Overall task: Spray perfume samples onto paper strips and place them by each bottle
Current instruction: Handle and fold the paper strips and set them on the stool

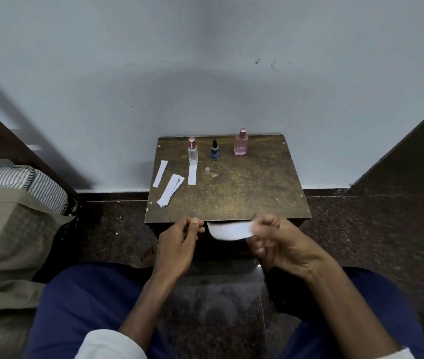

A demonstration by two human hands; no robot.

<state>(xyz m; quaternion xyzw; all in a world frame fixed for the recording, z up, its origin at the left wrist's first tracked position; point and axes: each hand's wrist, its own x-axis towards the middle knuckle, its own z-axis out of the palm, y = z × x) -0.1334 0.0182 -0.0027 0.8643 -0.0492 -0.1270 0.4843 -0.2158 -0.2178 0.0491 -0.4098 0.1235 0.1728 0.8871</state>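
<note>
Three perfume bottles stand at the back of the small brown table (pixel 244 193): a clear bottle (pixel 193 150) with a pink cap, a small dark blue bottle (pixel 214 150) without its cap, and a pink bottle (pixel 241 142). One paper strip (pixel 192 173) lies in front of the clear bottle. A small clear cap (pixel 207 170) stands near the blue bottle. My right hand (pixel 278 242) pinches a white paper strip (pixel 229 230) just off the table's front edge. My left hand (pixel 179 244) is beside the strip's free end, fingers curled, not touching it.
A loose strip (pixel 160 173) and a small stack of strips (pixel 170 190) lie on the table's left side. A bed with a striped pillow (pixel 37 185) is at the left, a dark wooden panel (pixel 400 156) at the right, a pale wall behind.
</note>
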